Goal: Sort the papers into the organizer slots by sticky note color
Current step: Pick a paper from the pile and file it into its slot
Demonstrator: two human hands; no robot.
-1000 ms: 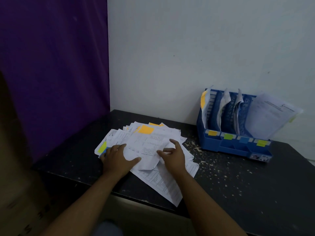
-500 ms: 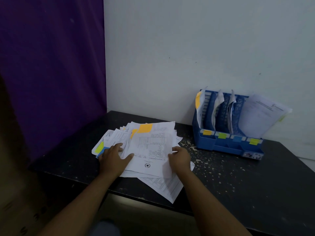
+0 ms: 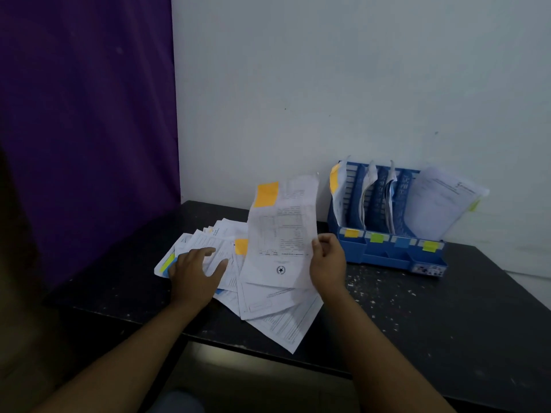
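A white printed sheet (image 3: 281,234) with an orange sticky note (image 3: 266,193) at its top corner stands lifted above the pile, pinched at its right edge by my right hand (image 3: 326,263). My left hand (image 3: 195,271) lies flat, fingers spread, on the loose pile of papers (image 3: 268,308) spread over the black table. Another orange note (image 3: 241,246) and a yellow-green note (image 3: 167,262) show in the pile. The blue organizer (image 3: 387,254) stands to the right against the wall, its slots tagged orange, green, blue and yellow-green, each holding papers.
The black table (image 3: 432,323) is speckled with pale flecks and its front edge runs near my forearms. A white wall lies behind, and a purple curtain (image 3: 86,129) hangs at the left. A large sheet (image 3: 441,201) leans out of the organizer's rightmost slot.
My right hand has raised the orange-tagged sheet from flat on the pile to nearly upright. My left hand stayed pressed on the pile.
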